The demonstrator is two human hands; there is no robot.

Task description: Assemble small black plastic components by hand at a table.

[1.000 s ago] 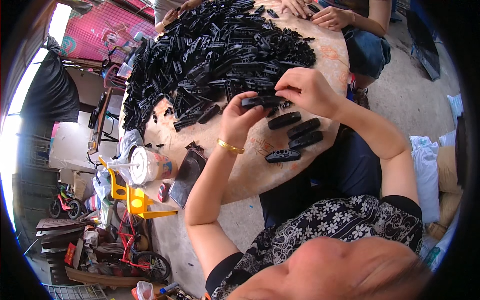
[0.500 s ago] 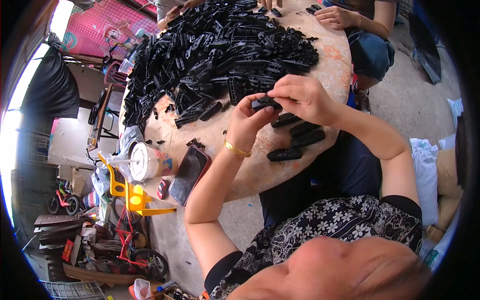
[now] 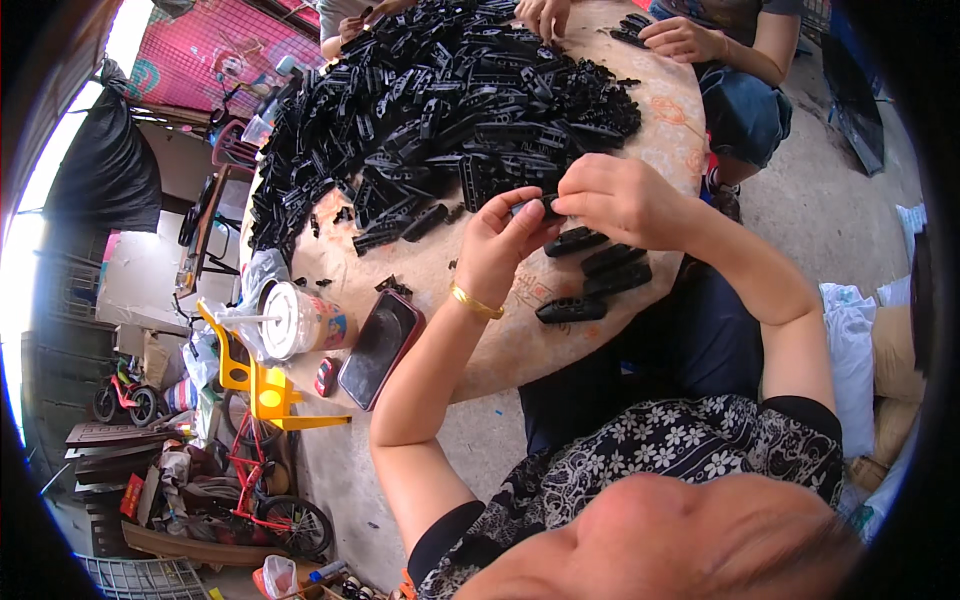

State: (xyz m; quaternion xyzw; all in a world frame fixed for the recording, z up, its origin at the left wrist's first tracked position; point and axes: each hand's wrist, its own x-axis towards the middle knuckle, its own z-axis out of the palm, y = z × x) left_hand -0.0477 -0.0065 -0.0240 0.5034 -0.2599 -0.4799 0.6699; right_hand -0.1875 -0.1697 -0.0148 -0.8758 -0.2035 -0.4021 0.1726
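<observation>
Between my two hands, above the near side of the round table, is a small black plastic part (image 3: 549,207), mostly covered by fingers. My left hand (image 3: 505,235), with a gold bangle at its wrist, is closed round it with the thumb on top. The fingers of my right hand (image 3: 622,200) are pinched at its right end; whether they hold a separate small piece is hidden. Under my right hand lie several long black plastic parts (image 3: 615,270) in a loose group. A large heap of similar black parts (image 3: 430,110) covers the far side.
Left of my forearm are a phone (image 3: 382,345), a lidded cup with a straw (image 3: 300,322) and a small red object (image 3: 326,376). A yellow chair (image 3: 265,390) stands by the table edge (image 3: 500,378). Across the table, other people's hands (image 3: 683,40) handle black parts.
My right hand's fingers have shifted slightly right and down at the part, which is now more hidden. Across the table, one person's hand has reached to the heap and another's has lifted.
</observation>
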